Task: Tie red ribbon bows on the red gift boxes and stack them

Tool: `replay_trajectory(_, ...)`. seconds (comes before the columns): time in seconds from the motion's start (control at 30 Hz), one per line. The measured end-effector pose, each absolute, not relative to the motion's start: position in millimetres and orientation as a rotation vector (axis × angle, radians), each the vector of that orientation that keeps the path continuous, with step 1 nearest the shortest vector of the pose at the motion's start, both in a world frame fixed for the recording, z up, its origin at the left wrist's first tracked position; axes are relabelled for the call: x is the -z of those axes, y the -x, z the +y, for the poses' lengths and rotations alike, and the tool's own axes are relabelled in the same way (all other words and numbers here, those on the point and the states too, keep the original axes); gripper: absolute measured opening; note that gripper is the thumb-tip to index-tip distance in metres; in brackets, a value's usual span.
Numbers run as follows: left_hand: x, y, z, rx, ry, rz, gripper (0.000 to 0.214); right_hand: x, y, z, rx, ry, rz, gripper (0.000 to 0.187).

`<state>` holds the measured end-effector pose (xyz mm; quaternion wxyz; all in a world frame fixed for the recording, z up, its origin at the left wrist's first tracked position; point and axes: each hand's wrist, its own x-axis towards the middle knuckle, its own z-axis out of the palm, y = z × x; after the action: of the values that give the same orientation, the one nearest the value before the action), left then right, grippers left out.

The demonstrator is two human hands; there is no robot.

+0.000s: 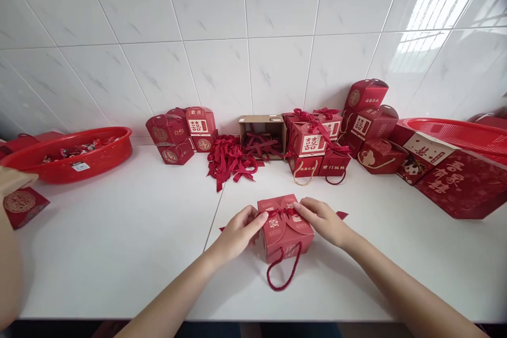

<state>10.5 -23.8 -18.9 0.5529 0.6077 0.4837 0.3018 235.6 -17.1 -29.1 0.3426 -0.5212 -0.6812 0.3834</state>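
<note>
I see a red gift box point(285, 235) low at centre on the white bench point(119, 243), with its cord handle point(282, 277) trailing toward 6 o'clock. My left hand point(237, 233) is at the box's 9 o'clock and my right hand point(324, 220) at its 3 o'clock. Each grip is pinching the ribbon point(282, 213) on the lid, and the fingers cover part of the knot. At 12 o'clock a ribbon pile point(229, 161) lies beside a cardboard box point(261, 122). At 2 o'clock a red basket point(455, 132) is cut off by the frame edge.
</note>
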Motion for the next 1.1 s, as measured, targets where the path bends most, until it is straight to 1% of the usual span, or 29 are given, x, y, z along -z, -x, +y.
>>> replay_trajectory(0.07,17,-15,-25,-0.675,-1.312,1.152,0.039,31,-227,-20,-1.223,1.337,-1.626,0.047)
replay_trajectory(0.13,16,-18,-26,-0.683,-1.227,1.161,0.039,32,-222,-24,-1.377,1.306,-1.459,0.047)
replay_trajectory(0.23,16,-16,-26,-0.716,-1.214,1.129,0.039,30,-226,-28,-1.381,1.288,-1.422,0.048)
replay_trajectory(0.33,21,-5,-23,-0.75,-1.281,1.183,0.046,22,-244,-29,-1.259,1.368,-1.542,0.049)
replay_trajectory(0.4,24,6,-19,-0.724,-1.323,1.269,0.048,16,-261,-31,-1.211,1.382,-1.582,0.043)
replay_trajectory(0.43,24,11,-16,-0.67,-1.344,1.302,0.045,13,-268,-33,-1.205,1.352,-1.613,0.039)
replay_trajectory(0.5,21,21,-10,-0.495,-1.39,1.31,0.032,11,-280,-37,-1.156,1.28,-1.746,0.035)
replay_trajectory(0.57,12,28,-5,-0.288,-1.439,1.22,0.021,12,-284,-42,-0.973,1.282,-1.929,0.033)
replay_trajectory(0.67,-2,27,-4,-0.114,-1.513,0.943,0.016,19,-276,-44,-0.486,1.391,-1.928,0.033)
replay_trajectory(0.73,-8,19,-9,-0.185,-1.522,0.796,0.018,21,-266,-43,-0.278,1.381,-1.763,0.036)
replay_trajectory(0.77,-9,13,-13,-0.277,-1.513,0.77,0.021,20,-260,-43,-0.261,1.349,-1.697,0.038)
replay_trajectory(0.83,-9,-2,-22,-0.506,-1.505,0.804,0.026,16,-251,-42,-0.384,1.262,-1.629,0.04)
replay_trajectory(0.93,-7,-23,-35,-0.795,-1.645,0.956,0.025,6,-240,-43,-0.664,1.144,-1.581,0.038)
replay_trajectory(1.0,-7,-34,-42,-0.91,-1.853,1.057,0.024,1,-232,-44,-0.774,1.113,-1.558,0.032)
replay_trajectory(1.1,-6,-45,-48,-0.973,-2.169,1.137,0.025,-1,-220,-45,-0.911,1.103,-1.574,0.02)
